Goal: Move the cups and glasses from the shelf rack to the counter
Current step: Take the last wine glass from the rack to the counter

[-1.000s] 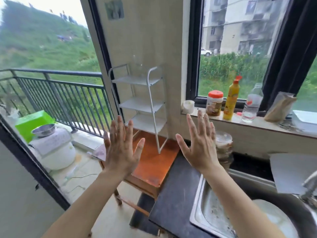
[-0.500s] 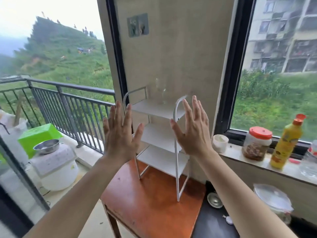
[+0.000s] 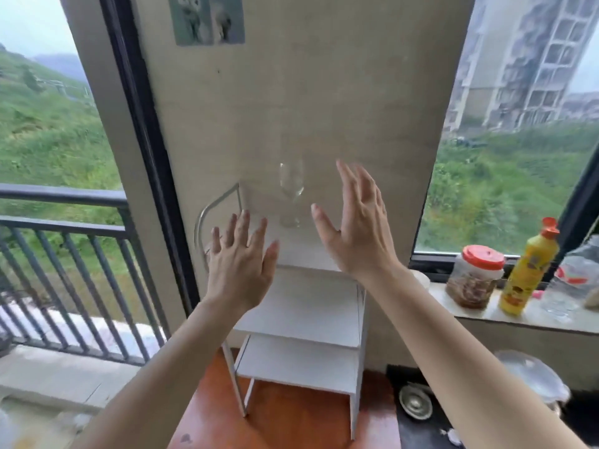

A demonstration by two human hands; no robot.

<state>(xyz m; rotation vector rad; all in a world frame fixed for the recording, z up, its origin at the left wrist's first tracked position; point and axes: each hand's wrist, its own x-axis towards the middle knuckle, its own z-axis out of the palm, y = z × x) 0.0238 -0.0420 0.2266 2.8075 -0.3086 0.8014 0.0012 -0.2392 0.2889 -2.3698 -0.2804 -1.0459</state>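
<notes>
Since half a second ago we have stepped closer and lifted both hands, so the shelf rack (image 3: 301, 306) now fills the middle of the view and our palms frame its top tier instead of covering its front.

Our right hand (image 3: 358, 228) is raised with its palm turned inward, fingers spread and slightly curled, holding nothing. Just to its left, between thumb and the wall, stands a clear stemmed glass (image 3: 291, 192) upright on the rack's top shelf; we are near it but not touching it.

Our left hand (image 3: 241, 265) is lower, back toward us, fingers fanned wide and empty. Its fingertips overlap the curved white rail at the rack's left end, though we cannot tell whether they touch it. The glass sits up and to the right of this hand, in the gap between our two hands.

Below our wrists the two lower shelves appear bare, and the rack's legs stand on a reddish-brown wooden table (image 3: 285, 422). Well off to the right of our right forearm, on the window sill (image 3: 525, 322), stand a red-lidded jar (image 3: 475, 277) and a yellow bottle (image 3: 528, 273), side by side.
</notes>
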